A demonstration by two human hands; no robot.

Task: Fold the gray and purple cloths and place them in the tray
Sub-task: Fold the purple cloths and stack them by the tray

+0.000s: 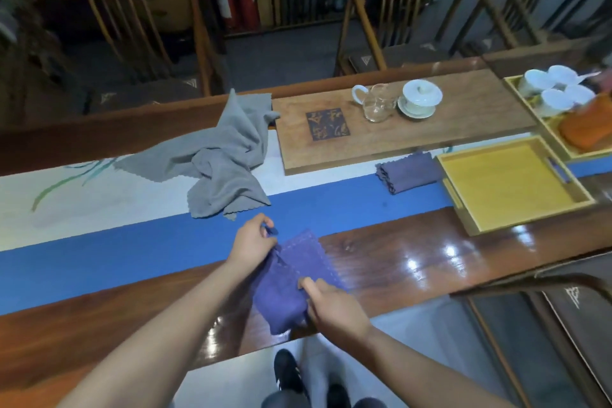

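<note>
A purple cloth (291, 278) lies partly folded on the glossy wooden table near its front edge. My left hand (253, 242) pinches its far left corner. My right hand (334, 306) grips its near right edge. A gray cloth (222, 166) sits crumpled on the white and blue runner, behind my hands. A second purple cloth (409, 172), folded, rests on the runner just left of the yellow wooden tray (457, 199), which holds nothing.
A wooden tea board (463, 129) carries a glass pitcher (377, 103) and a lidded white cup (420, 99). Another tray at the far right holds white cups (556, 86) and an orange cloth (586, 124). Wooden chairs stand behind the table and at my right.
</note>
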